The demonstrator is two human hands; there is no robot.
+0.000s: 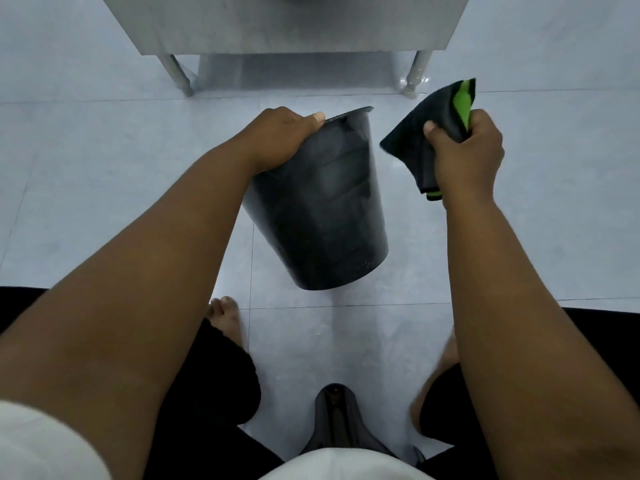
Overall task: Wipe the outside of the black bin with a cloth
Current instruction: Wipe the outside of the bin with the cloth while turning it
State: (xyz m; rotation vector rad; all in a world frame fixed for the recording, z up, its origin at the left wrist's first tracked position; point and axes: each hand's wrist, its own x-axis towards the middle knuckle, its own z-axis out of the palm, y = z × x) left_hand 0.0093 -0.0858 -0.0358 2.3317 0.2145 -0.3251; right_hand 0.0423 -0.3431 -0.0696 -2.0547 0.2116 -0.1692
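Head cam: you're sitting over a tiled floor (104,202), L hand (280,136) gripping the far rim of the black bin (325,209) — thumb lying along the rim edge, fingers curling out of sight. Bin is sitting centre frame between your hands, tipping so its mouth is facing away from you and its base is pointing back toward your feet. Long axis is running near-to-far, side wall facing up at the cam. Can't tell if the base is touching the floor. R hand (467,150) is clutching a bunched black/green cloth (429,133), hanging just right of the bin's upper wall, not touching it. Hands are apart, each clamped on its own thing. Wiping isn't looking started — R hand is nearer the exposed wall, so next move is prob. bringing the cloth leftward onto it while L is steadying. Steel table (277,26) is standing beyond.
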